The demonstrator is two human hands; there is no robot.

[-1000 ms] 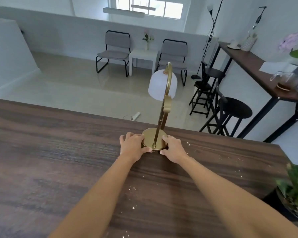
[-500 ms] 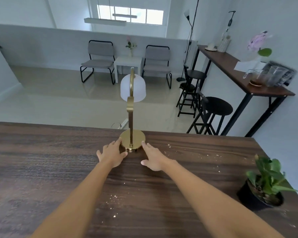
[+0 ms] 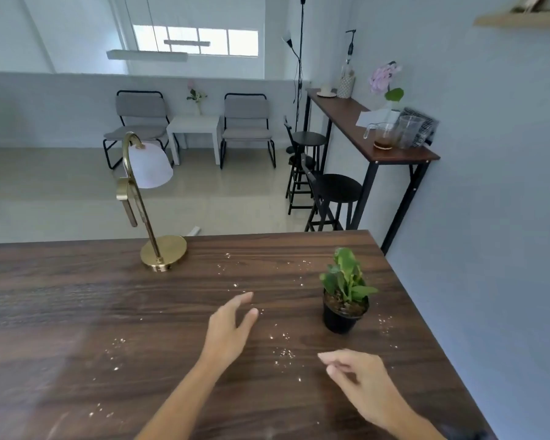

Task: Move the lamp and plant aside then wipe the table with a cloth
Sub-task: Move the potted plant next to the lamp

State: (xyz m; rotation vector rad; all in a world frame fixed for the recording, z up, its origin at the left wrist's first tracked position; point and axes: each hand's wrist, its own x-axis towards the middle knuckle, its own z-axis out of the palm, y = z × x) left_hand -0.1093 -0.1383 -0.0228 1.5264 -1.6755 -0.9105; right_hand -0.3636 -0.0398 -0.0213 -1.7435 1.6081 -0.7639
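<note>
Dark wood-grain surface (image 3: 77,312) seen from above and behind the person's arms. The lamp (image 3: 146,201) stands upright at the far edge, left of centre: a round brass base (image 3: 164,251), a slim brass stem that curves over at the top, and a white bell-shaped shade (image 3: 149,166) hanging from the curve. The plant (image 3: 345,290) stands toward the right side, well apart from the lamp: a small black pot (image 3: 338,320) holding dark soil and a cluster of broad green leaves, some paler at the tips. Pale crumbs (image 3: 285,353) lie scattered over the wood, thickest between the two hands and around the pot. The left hand (image 3: 229,328) hovers over the middle of the surface, its grip spread, fingers loosely extended toward the plant and holding nothing. The right hand (image 3: 359,376) is nearer the camera, below the pot, its grip also spread and empty, fingers half-curled and pointing left. Neither hand touches lamp or plant.
</note>
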